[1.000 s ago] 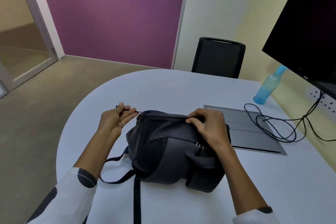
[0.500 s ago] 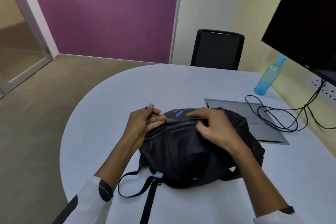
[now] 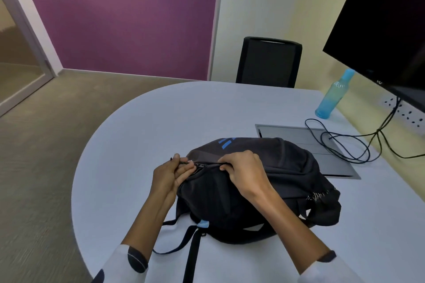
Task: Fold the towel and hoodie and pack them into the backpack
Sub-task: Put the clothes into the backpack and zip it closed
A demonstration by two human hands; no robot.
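Clearly the step in hand is the zipper: the dark backpack (image 3: 257, 181) lies on its side on the white table (image 3: 142, 145), right in front of the person. The left hand (image 3: 171, 177) pinches the zipper pull (image 3: 182, 162) between thumb and curled fingers. The right hand (image 3: 245, 173) grips the fabric beside the zipper line, fingers bent and close together. No towel or hoodie is visible, so they are probably inside. Next, the left hand probably must draw the pull along while the right hand holds the fabric tight.

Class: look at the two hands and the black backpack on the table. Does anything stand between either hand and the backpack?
Nothing visible does. The left hand pinches the zipper pull and the right hand grips the backpack fabric directly.
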